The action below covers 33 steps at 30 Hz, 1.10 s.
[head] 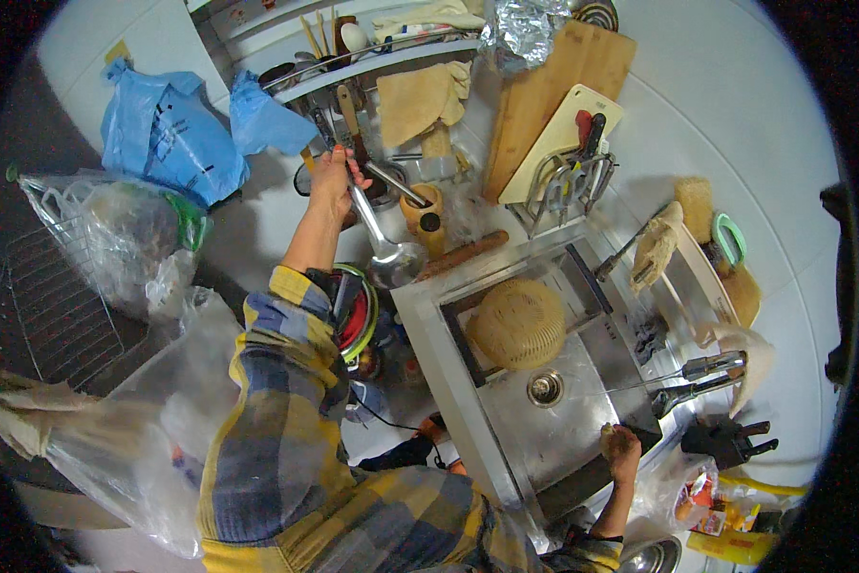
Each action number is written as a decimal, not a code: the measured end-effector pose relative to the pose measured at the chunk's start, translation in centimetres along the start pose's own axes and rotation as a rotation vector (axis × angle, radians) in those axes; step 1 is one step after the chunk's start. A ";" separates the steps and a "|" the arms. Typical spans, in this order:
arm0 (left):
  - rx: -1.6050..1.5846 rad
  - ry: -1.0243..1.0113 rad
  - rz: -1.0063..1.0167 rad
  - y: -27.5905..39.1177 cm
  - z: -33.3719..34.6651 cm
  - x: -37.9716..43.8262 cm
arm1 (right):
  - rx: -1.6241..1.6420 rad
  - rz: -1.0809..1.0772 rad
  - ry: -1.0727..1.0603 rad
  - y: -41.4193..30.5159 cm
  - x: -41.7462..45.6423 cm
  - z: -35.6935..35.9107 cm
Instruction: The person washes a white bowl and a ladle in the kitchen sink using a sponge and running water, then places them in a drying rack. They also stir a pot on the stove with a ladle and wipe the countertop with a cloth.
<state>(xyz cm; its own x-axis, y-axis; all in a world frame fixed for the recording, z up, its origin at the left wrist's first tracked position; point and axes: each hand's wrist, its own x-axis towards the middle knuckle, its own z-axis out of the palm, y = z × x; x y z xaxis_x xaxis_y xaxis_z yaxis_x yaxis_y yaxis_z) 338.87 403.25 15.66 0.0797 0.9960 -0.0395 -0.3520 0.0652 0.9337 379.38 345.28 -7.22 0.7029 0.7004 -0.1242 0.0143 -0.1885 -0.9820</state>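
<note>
My left hand point(336, 179) is closed around the handle of a metal ladle point(393, 261), whose bowl hangs down beside the sink's corner. At the right side of the stainless steel sink point(572, 408), my right hand point(623, 451) holds a small yellowish-brown thing, too small to name. A yellow plastic colander point(519, 324) rests upside down in the sink near the drain point(545, 387). A thin stream of water runs from the faucet point(708, 367) over the basin.
Wooden cutting board point(572, 79), cream board point(580, 136) and knife rack point(569, 186) stand behind the sink. A wooden mortar point(421, 204) and rolling pin point(472, 251) are near the ladle. Blue plastic bag point(171, 129) and wire rack point(64, 294) lie left, a black knife block point(716, 440) right.
</note>
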 end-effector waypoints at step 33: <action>0.007 -0.121 0.035 -3.3 -11.6 14.6 | -0.417 0.049 0.212 -2.8 2.2 4.9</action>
<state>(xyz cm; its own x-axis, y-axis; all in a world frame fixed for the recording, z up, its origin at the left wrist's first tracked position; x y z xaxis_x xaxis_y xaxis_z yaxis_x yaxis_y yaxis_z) 330.40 418.26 7.91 0.1792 0.9832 0.0360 -0.3497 0.0294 0.9364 377.41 350.73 -5.44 0.8392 0.5356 -0.0943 0.2315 -0.5086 -0.8293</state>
